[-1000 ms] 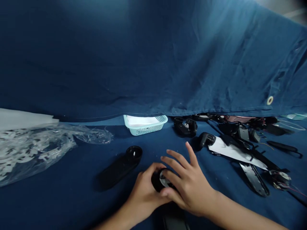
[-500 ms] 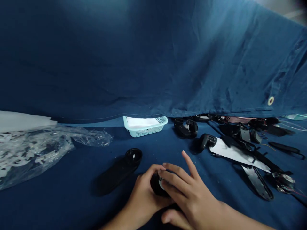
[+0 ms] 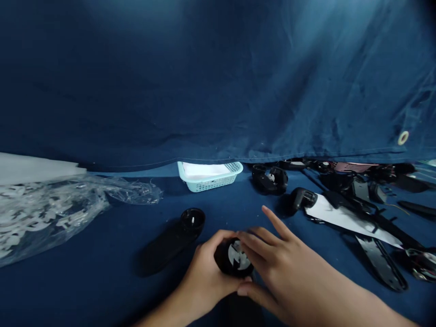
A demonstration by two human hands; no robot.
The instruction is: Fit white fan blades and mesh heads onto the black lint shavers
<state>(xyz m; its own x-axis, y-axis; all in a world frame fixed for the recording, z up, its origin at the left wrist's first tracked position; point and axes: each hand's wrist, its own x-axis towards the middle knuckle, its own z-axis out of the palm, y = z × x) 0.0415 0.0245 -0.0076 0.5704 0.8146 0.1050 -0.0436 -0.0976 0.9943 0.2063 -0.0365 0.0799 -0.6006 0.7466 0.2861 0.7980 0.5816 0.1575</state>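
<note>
My left hand (image 3: 207,272) wraps around a black plastic housing (image 3: 221,259) with a round open end. Set inside that end is a light grey insert (image 3: 238,255) with dark cutouts. My right hand (image 3: 272,263) is at the housing's right side, its fingertips on the rim and insert and its thumb lower down, with one finger raised. Below the hands the housing's dark body is hard to make out. To the left lies a similar black housing (image 3: 173,243), with a small white peg (image 3: 193,220) in its round cup.
A light teal basket (image 3: 211,184) holding white paper stands at the back. Clear plastic bags with white parts (image 3: 51,213) lie left. On the right are black housings (image 3: 270,179), a white sheet (image 3: 340,215) and jumbled black parts. A blue cloth (image 3: 204,81) hangs behind.
My right fingers have shifted right across the round end, uncovering the grey insert. My right thumb has come up against the housing. The view has turned slightly.
</note>
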